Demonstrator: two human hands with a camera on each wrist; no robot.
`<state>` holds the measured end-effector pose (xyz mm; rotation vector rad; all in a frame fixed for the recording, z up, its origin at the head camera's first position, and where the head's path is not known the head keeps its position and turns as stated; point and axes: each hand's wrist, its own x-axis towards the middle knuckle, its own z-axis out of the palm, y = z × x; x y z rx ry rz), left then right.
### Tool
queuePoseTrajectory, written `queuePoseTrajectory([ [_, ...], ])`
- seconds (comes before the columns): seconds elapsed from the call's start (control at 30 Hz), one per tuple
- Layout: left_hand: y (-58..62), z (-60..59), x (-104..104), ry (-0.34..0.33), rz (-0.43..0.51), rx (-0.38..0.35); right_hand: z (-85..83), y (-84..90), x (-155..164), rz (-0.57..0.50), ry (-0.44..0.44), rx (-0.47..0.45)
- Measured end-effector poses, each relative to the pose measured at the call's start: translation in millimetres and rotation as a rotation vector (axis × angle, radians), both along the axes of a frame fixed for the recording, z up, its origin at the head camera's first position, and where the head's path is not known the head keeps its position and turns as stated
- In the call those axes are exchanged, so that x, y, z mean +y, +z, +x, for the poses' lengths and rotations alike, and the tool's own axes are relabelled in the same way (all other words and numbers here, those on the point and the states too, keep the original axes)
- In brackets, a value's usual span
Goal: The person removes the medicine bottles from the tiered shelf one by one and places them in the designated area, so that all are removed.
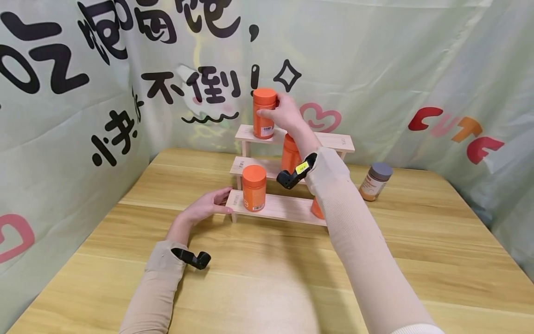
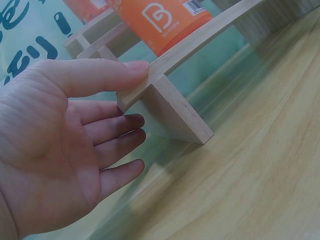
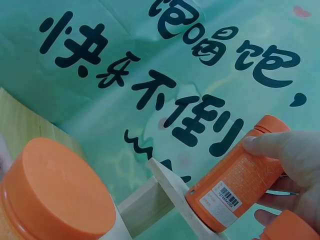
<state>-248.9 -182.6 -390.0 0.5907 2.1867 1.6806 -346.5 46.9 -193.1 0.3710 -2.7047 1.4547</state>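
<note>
1. A pale green backdrop (image 1: 375, 69) with black lettering and a pink heart fills the upper part of the head view, and the wooden worktop (image 1: 267, 278) spreads across the lower part.
2. Your right hand (image 1: 283, 113), just above centre, grips the top orange bottle (image 1: 264, 113); thumb and fingers curl round its side below the cap.
3. That bottle stands upright on the top step of the wooden tiered rack (image 1: 333, 139), near the step's left end; the right wrist view shows its base touching the board, barcode label facing the camera.
4. Your left hand (image 1: 206, 206), left of centre, lies relaxed and grasps nothing: the left wrist view shows straight fingers, one fingertip touching the left end of the rack's lowest step.
5. A second orange bottle (image 1: 254, 188) stands upright on the lowest step, just right of that hand.
6. A third orange bottle (image 1: 289, 153) stands on the middle step, partly hidden behind your right wrist.
7. A fourth orange bottle (image 1: 317, 208) peeks out behind your forearm on the lowest step.
8. A grey-capped bottle (image 1: 375, 181) stands on the worktop right of the rack, well apart from both hands.
</note>
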Motion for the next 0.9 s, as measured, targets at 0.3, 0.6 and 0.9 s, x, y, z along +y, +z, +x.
queuePoseTrajectory([
  [0.3, -0.5, 0.4, 1, -0.007, 0.005, -0.003, 7.8, 3.9, 5, -0.014, 0.007, 0.031],
  [0.6, 2.0, 1.3, -1, 0.012, -0.013, 0.006, 15.1, 18.7, 12, -0.048, 0.016, 0.056],
  [0.9, 1.4, 1.4, 1, 0.002, -0.011, 0.007, 19.1, 20.7, 35, -0.118, 0.028, 0.063],
])
